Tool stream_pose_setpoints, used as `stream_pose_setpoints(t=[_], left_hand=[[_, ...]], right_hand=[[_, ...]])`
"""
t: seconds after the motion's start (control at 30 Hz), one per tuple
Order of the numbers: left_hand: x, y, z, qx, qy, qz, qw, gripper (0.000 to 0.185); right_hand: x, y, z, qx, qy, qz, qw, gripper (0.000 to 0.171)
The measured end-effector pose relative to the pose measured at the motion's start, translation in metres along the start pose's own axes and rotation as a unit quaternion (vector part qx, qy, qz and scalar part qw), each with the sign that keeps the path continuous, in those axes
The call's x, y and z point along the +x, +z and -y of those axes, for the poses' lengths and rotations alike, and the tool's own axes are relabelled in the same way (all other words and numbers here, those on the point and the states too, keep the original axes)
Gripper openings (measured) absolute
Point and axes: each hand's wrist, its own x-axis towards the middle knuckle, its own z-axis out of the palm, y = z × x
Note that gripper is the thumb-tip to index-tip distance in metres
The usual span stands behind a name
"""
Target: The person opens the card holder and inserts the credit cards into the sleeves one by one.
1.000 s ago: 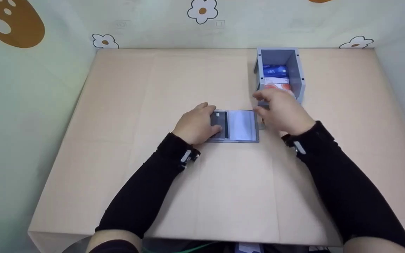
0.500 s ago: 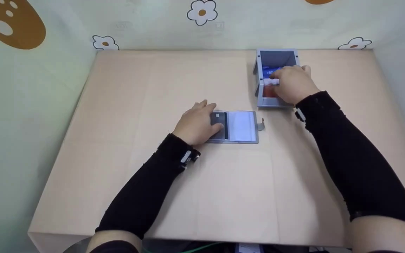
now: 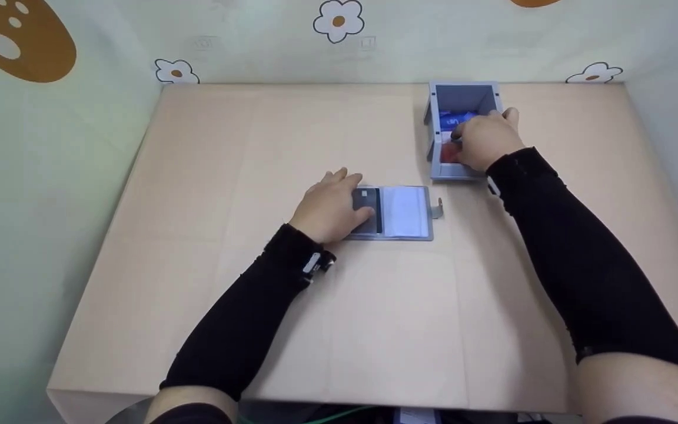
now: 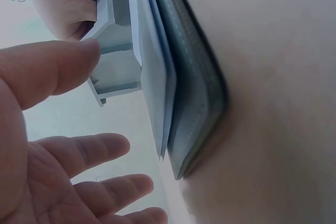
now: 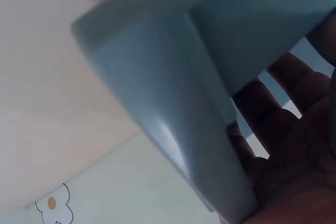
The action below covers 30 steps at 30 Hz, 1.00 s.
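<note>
An opened grey card holder point(image 3: 408, 212) with clear sleeves lies on the table, its snap strap point(image 3: 437, 209) sticking out to the right. My left hand point(image 3: 327, 209) rests over its left half, thumb on a dark chip card point(image 3: 366, 200) in the sleeve. In the left wrist view, the holder's edge point(image 4: 197, 98) shows its pages fanned apart beside my relaxed fingers. My right hand point(image 3: 488, 140) reaches into a grey bin point(image 3: 462, 172), thumb and forefinger at a red card point(image 3: 449, 153). Whether they pinch it I cannot tell. A blue card point(image 3: 454, 121) lies farther back.
The bin stands at the table's back right, close to the flower-patterned wall point(image 3: 268, 41); its side wall point(image 5: 157, 103) fills much of the right wrist view. A beige cloth point(image 3: 398, 324) covers the table, with its front edge near my forearms.
My right hand has moved from beside the card holder's strap up and into the bin, then shifted slightly there. My left hand has stayed on the card holder.
</note>
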Motion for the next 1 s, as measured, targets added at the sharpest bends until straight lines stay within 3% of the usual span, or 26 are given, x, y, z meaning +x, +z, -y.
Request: stream_pose_setpoints(t=[0.4, 1.0], left_hand=[[-0.0009, 0.0001, -0.0005, 0.006, -0.001, 0.005, 1.0, 0.077], [-0.0005, 0.0013, -0.0004, 0.012, 0.004, 0.002, 0.9999, 0.076]], right_hand=[[0.0006, 0.0048, 0.0021, -0.024, -0.009, -0.033, 0.999, 0.016], [0.0046, 0.0, 0.0065, -0.026, 0.002, -0.009, 1.0, 0.016]])
